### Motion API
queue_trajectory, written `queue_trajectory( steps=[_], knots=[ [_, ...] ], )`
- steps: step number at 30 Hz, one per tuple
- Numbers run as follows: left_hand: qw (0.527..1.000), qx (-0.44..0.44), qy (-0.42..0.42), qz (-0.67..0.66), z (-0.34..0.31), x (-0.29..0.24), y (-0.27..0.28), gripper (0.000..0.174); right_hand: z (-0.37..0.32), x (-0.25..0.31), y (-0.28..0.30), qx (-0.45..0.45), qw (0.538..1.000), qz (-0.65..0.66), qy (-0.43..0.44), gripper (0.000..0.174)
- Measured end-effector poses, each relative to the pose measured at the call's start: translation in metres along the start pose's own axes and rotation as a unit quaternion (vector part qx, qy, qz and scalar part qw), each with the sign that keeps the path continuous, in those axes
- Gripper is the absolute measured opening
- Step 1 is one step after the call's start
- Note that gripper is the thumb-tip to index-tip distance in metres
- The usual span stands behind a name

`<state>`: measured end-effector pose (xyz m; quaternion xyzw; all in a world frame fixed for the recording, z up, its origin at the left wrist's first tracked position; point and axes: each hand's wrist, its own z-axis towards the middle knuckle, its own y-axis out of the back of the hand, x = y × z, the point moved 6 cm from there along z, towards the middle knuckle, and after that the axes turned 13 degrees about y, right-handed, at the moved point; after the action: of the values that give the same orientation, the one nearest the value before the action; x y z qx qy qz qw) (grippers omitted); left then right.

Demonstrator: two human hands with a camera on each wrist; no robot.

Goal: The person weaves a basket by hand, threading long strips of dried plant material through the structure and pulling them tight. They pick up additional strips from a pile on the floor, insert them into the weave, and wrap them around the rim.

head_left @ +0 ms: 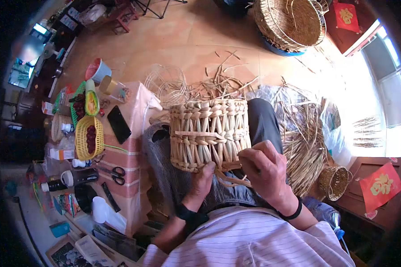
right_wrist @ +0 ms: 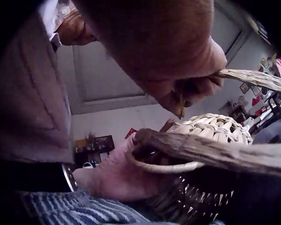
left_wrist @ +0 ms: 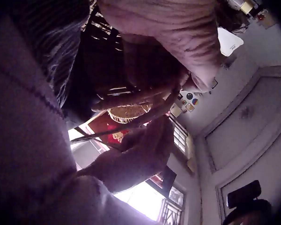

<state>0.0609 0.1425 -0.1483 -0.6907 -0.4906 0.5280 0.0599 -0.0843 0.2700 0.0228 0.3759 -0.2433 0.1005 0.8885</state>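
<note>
A woven straw basket (head_left: 209, 133) rests on the person's lap, its side facing up in braided rows. At its lower edge the left hand (head_left: 199, 183) grips the rim, thumb on the weave. Just right of it the right hand (head_left: 267, 171) pinches a straw strand, fingers curled. Loose strands (head_left: 234, 180) run between the hands. In the right wrist view the right hand (right_wrist: 178, 70) holds a twisted strand (right_wrist: 257, 79), and a thicker strand (right_wrist: 215, 150) crosses in front of the left hand (right_wrist: 122, 176). The left wrist view shows the left hand (left_wrist: 178, 33) close up, its fingertips partly hidden.
At the left, a cloth-covered table (head_left: 131, 178) bears a phone (head_left: 119, 124), scissors (head_left: 117, 175), a yellow basket (head_left: 82, 138) and bottles. Straw (head_left: 300, 151) lies in a heap on the right. A small basket (head_left: 334, 183) and a large one (head_left: 294, 26) stand beyond.
</note>
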Motion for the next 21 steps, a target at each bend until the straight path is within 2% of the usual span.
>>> queue_trajectory(
  steps=[1, 3, 4, 5, 6, 10, 13, 16, 20, 21],
  knots=[
    [1.0, -0.002, -0.006, 0.031, -0.001, -0.002, 0.002, 0.051, 0.003, 0.003, 0.002, -0.011, 1.0, 0.001, 0.019, 0.03],
    [0.991, -0.011, -0.03, 0.127, 0.0, -0.004, 0.008, 0.053, 0.007, 0.01, -0.002, 0.028, 0.997, -0.018, 0.072, 0.03],
    [0.993, -0.006, -0.037, 0.112, -0.001, -0.007, 0.004, 0.055, 0.007, 0.013, -0.008, 0.05, 0.995, -0.021, 0.088, 0.031],
    [0.991, -0.022, -0.011, 0.131, -0.001, -0.002, 0.01, 0.055, 0.007, 0.016, -0.015, 0.071, 0.992, -0.024, 0.105, 0.031],
    [0.988, -0.038, 0.013, 0.15, 0.0, 0.001, 0.017, 0.056, 0.008, 0.017, -0.022, 0.055, 0.991, -0.013, 0.119, 0.024],
    [0.982, -0.057, 0.032, 0.179, 0.003, -0.002, 0.018, 0.058, -0.008, 0.015, -0.038, 0.135, 0.984, -0.008, 0.116, 0.029],
    [0.976, -0.048, -0.011, 0.212, 0.0, -0.014, 0.012, 0.06, -0.012, 0.018, -0.039, 0.174, 0.982, -0.015, 0.077, 0.024],
    [0.989, -0.044, -0.027, 0.141, 0.0, -0.013, 0.004, 0.062, -0.009, 0.028, -0.043, 0.273, 0.957, -0.07, 0.071, 0.022],
    [0.988, -0.035, -0.017, 0.146, 0.003, -0.017, -0.003, 0.062, -0.002, 0.03, -0.047, 0.29, 0.951, -0.079, 0.076, 0.027],
    [0.987, -0.042, -0.015, 0.155, 0.002, -0.02, -0.006, 0.061, 0.0, 0.028, -0.044, 0.264, 0.961, -0.057, 0.061, 0.028]
  ],
)
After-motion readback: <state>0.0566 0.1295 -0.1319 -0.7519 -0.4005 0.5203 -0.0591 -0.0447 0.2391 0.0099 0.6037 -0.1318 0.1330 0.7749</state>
